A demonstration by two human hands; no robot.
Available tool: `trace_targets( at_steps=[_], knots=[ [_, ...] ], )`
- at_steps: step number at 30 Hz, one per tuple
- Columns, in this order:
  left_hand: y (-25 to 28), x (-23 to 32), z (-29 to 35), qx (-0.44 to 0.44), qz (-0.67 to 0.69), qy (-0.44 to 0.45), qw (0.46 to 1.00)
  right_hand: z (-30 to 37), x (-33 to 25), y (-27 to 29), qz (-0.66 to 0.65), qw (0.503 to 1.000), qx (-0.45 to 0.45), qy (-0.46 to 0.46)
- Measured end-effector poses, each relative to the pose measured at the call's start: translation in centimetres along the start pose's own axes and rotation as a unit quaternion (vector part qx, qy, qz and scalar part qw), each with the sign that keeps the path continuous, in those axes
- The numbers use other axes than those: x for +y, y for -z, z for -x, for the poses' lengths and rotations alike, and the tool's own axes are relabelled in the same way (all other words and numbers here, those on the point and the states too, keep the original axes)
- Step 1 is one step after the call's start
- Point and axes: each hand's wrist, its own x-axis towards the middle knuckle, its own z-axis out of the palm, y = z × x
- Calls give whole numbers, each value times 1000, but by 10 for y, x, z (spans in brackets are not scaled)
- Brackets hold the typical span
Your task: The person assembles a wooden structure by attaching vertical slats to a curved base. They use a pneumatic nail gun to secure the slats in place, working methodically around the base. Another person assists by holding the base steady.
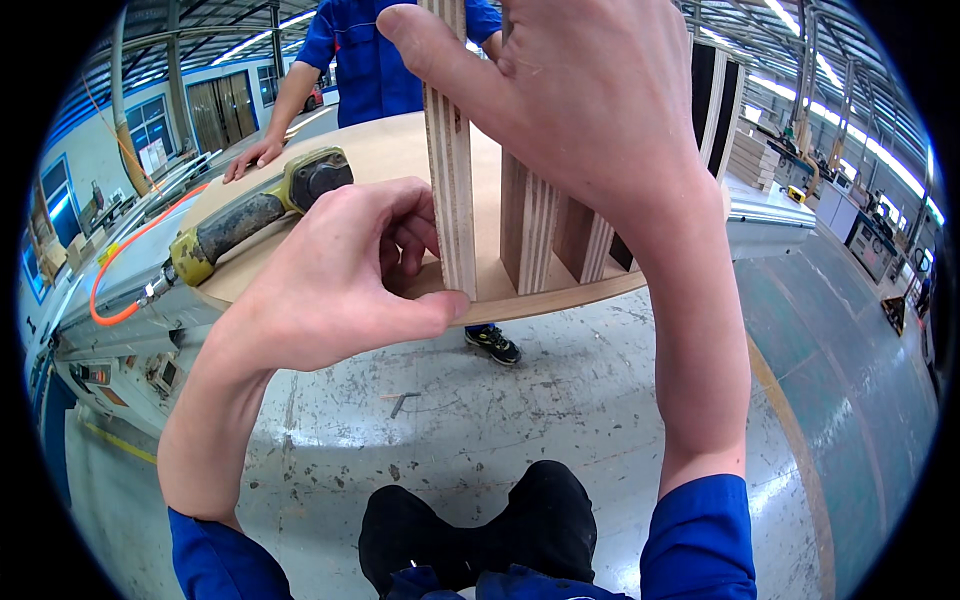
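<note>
A plywood board [455, 200] with a layered edge stands upright near the front rim of a broad, round-edged brown panel [390, 150]. Low down, my left hand [310, 285] is closed round it, thumb at the near edge and fingers curled on the left side. My right hand [590, 110] is higher, its thumb across the board's near edge; its other fingers are hidden or out of the picture. Right of the board, more upright plywood pieces [530, 225] stand on the panel, partly behind my right hand and forearm. A yellow-and-black air nailer [245, 218] lies left of my left hand.
An orange air hose [95, 290] runs from the nailer. Across the panel stands a person in blue [375, 70], one hand [255, 155] on its far left edge. Under the panel is a grey, scuffed floor [350, 420]. Stacked boards [755, 160] are at the far right.
</note>
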Motion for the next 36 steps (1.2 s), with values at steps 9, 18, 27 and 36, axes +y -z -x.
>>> trace_targets(
  at_steps=[9,18,27,36],
  knots=[
    [11,-17,-5,-32,70,-43,996,1,-6,10,-10,1000,0,-9],
    [37,-18,11,170,-38,-148,974,0,-12,13,-20,1000,1,-19],
    [98,-64,27,168,-499,57,848,5,-2,4,38,999,0,-5],
    [87,-40,78,311,-491,8,814,8,3,-6,29,999,-10,-17]
  ],
)
